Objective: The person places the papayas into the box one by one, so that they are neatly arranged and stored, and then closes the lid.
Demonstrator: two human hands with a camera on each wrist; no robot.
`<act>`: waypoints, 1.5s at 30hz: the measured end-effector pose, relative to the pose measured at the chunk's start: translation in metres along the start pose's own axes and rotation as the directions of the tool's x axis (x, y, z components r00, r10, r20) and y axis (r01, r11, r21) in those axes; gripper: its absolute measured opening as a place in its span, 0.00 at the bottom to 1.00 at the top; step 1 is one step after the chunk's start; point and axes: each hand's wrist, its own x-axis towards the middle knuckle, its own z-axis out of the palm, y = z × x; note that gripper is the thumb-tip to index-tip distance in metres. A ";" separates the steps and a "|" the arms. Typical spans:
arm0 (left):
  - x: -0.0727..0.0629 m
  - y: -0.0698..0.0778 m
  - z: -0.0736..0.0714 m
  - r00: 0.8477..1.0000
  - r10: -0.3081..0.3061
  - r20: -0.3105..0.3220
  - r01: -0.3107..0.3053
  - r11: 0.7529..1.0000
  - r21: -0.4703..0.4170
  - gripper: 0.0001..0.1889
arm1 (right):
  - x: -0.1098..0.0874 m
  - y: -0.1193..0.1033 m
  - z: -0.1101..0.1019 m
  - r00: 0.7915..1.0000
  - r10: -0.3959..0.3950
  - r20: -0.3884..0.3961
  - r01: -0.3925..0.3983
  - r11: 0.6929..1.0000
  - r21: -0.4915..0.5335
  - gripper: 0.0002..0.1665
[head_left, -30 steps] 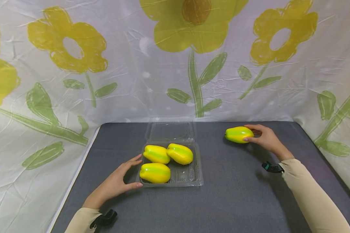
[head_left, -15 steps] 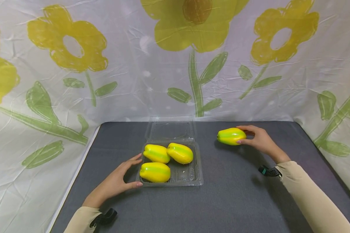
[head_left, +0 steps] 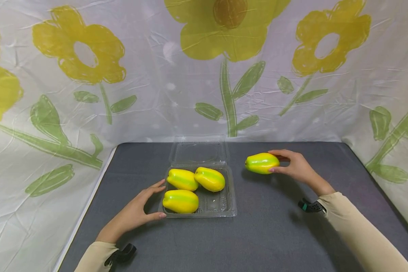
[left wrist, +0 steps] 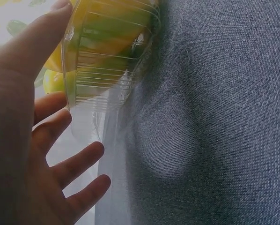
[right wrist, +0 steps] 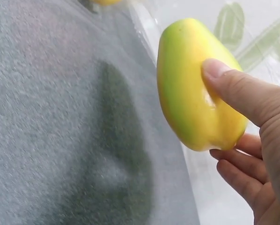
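A yellow-green papaya [head_left: 261, 163] is held in my right hand [head_left: 294, 166], off the table to the right of the clear plastic clamshell box [head_left: 232, 200]. Seen from the right wrist, the thumb [right wrist: 217, 70] presses on one side of the papaya [right wrist: 191, 89], with the other fingers partly hidden behind its end. Three more papayas lie in the box: one at the back left [head_left: 182, 179], one at the back right [head_left: 209, 179] and one at the front left [head_left: 181, 201]. My left hand [head_left: 134, 213] spreads its thumb and fingers along the box's left edge, touching the rim.
The box's transparent lid [head_left: 200, 153] lies folded back behind it, near the far table edge. A dark grey cloth covers the table [head_left: 258, 238]. Behind and at the sides hangs a white curtain [head_left: 149, 109] with printed yellow flowers.
My right hand has carried the papaya leftward and a little nearer to me, closer to the box. The left hand, the box and the papayas in it have stayed in place.
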 end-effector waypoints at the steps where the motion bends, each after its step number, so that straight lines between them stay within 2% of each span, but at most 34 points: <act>1: 0.000 0.000 0.000 1.000 0.001 0.000 -0.001 1.000 0.003 0.46 | -0.001 -0.002 0.001 1.000 -0.003 0.002 0.003 1.000 0.000 0.41; 9: -0.001 -0.001 0.000 1.000 0.009 -0.005 -0.009 1.000 0.000 0.46 | -0.007 -0.016 0.008 0.999 -0.044 -0.008 0.044 0.999 -0.017 0.40; 25: -0.001 -0.001 0.001 1.000 0.002 0.002 -0.002 1.000 -0.005 0.46 | -0.014 -0.043 0.024 0.992 -0.125 0.013 0.125 0.992 0.033 0.39; 36: 0.000 0.000 0.001 1.000 0.003 0.001 -0.003 1.000 0.001 0.45 | -0.015 -0.060 0.034 0.990 -0.135 0.041 0.132 0.989 0.064 0.39; 45: -0.001 0.000 0.000 1.000 0.003 0.005 -0.003 1.000 -0.002 0.46 | -0.018 -0.071 0.040 0.984 -0.176 0.035 0.174 0.983 0.060 0.39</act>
